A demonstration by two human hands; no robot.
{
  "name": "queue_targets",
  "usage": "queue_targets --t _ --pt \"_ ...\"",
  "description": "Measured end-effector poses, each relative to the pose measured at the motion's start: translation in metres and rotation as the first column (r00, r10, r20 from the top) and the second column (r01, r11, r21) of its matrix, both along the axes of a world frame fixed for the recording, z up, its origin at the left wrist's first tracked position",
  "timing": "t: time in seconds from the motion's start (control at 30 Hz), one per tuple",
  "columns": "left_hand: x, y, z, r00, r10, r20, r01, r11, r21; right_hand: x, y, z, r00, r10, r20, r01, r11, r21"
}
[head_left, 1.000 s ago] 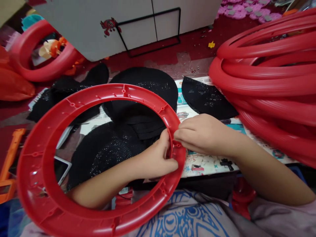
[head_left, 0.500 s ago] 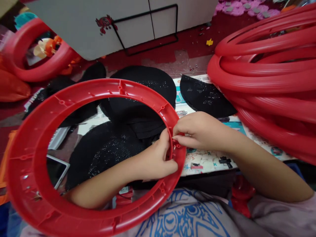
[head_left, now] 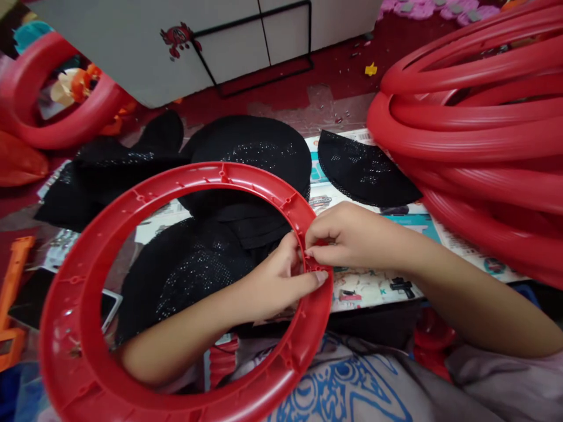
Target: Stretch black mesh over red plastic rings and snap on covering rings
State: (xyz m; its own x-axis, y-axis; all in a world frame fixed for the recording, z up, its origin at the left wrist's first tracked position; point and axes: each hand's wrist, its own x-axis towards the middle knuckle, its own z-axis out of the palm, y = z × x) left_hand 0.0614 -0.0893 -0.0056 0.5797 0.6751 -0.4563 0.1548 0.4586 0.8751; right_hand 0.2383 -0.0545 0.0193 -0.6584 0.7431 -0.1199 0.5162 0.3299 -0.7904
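A large red plastic ring (head_left: 73,305), its ribbed hollow side facing up, is tilted in front of me. My left hand (head_left: 285,275) reaches up through its opening and grips the right part of the band, thumb lying over the channel. My right hand (head_left: 347,234) is closed in a pinch inside the channel at that same spot. Whatever its fingertips hold is too small to make out. Beneath the ring lie round black mesh-patterned fabric pieces (head_left: 193,264), one more (head_left: 250,140) behind it and a folded one (head_left: 365,170) to the right.
A tall pile of red rings (head_left: 461,140) stands at the right. Another red ring (head_left: 48,138) is at the far left above an orange bag (head_left: 20,158). A white panel (head_left: 237,53) borders the back. Printed cardboard (head_left: 369,284) covers the work surface. An orange frame piece (head_left: 15,293) lies left.
The red ring has tilted and shifted a little to the right, its left side moving inward. My left thumb has slid further across the band; my right hand stays pinched at the channel.
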Motion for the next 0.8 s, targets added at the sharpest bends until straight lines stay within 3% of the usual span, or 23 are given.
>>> queue_targets --t 0.2,0.4,0.5,0.67,0.73,0.8 --pt "0.0 0.004 -0.005 0.993 0.07 -0.093 -0.057 0.989 0.135 -0.006 0.0 -0.001 0.999 0.003 0.039 -0.003 1.0 0.017" --pt "-0.002 0.005 -0.009 0.983 0.114 -0.144 -0.075 0.965 0.252 0.0 0.0 0.001 0.977 0.008 0.214 -0.058 0.972 0.227" --pt "-0.003 0.003 -0.01 0.982 0.11 -0.151 -0.069 0.964 0.255 0.004 0.0 -0.003 0.97 -0.003 0.244 -0.097 0.913 0.396" --pt "-0.007 0.0 -0.011 0.985 0.033 -0.17 0.01 0.969 0.246 0.007 -0.001 -0.012 0.987 0.011 0.16 -0.117 0.732 0.671" --pt "-0.008 0.0 -0.01 0.977 -0.017 -0.211 0.073 0.963 0.26 0.007 0.0 -0.014 0.99 0.027 0.136 -0.116 0.707 0.698" --pt "-0.009 0.0 -0.008 0.967 -0.06 -0.249 0.133 0.948 0.29 0.007 0.001 -0.017 0.993 0.032 0.115 -0.102 0.723 0.683"
